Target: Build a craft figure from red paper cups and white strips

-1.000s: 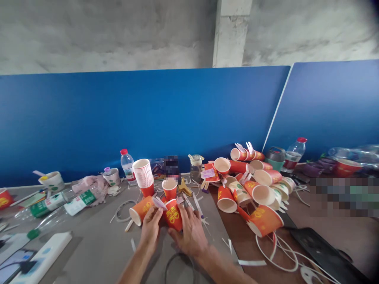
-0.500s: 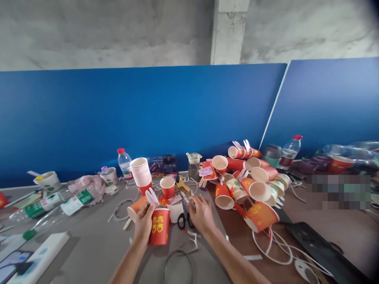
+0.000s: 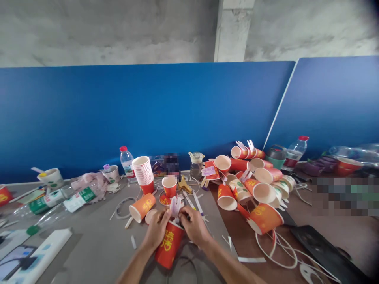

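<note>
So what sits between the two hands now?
In the head view, a pale ear-shaped piece and the upper end of the red cup lie between the left hand and the right hand; a dark bit there is too hidden to identify.

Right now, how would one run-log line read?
left hand: holding tilted red paper cup; right hand: beside pale two-pronged cutout; paper-cup stack: upright

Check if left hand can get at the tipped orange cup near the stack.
Probably yes: the orange cup lies close to the left hand, its upper side uncovered. But that hand holds the red cup, so it would likely need freeing first.
</note>
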### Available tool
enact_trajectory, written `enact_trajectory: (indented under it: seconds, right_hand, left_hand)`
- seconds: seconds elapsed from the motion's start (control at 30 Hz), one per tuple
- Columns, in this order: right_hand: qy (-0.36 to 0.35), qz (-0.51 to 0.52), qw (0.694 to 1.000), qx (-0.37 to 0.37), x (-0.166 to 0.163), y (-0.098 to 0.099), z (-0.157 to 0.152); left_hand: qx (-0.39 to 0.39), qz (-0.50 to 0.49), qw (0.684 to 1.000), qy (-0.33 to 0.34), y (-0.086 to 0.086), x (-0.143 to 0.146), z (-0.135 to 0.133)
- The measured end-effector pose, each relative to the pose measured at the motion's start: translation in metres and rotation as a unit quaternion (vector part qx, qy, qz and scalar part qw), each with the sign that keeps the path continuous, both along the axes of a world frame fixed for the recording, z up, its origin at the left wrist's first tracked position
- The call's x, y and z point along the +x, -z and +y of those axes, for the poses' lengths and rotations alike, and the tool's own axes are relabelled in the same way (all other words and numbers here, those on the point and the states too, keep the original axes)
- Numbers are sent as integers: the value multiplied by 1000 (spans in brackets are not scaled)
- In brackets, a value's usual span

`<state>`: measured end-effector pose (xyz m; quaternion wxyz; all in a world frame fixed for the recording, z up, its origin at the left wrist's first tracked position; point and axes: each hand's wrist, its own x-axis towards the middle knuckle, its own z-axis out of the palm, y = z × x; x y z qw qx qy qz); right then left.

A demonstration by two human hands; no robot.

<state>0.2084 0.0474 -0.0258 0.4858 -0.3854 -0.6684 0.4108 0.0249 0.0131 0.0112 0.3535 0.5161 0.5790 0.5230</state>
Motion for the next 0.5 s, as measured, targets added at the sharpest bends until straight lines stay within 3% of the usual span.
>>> enact_trajectory:
  seconds: [0.2, 0.37, 0.5]
  right_hand:
    - [74, 24, 995, -69, 14, -8, 17]
    - [184, -118, 976, -13, 23, 8, 28]
    - [216, -180, 958, 53, 28, 21, 35]
  left_hand:
    - [-43, -85, 993, -68, -6, -18, 7]
    - [-67, -87, 993, -49, -12, -26, 9]
    - [-73, -76, 994, -29, -7, -22, 9]
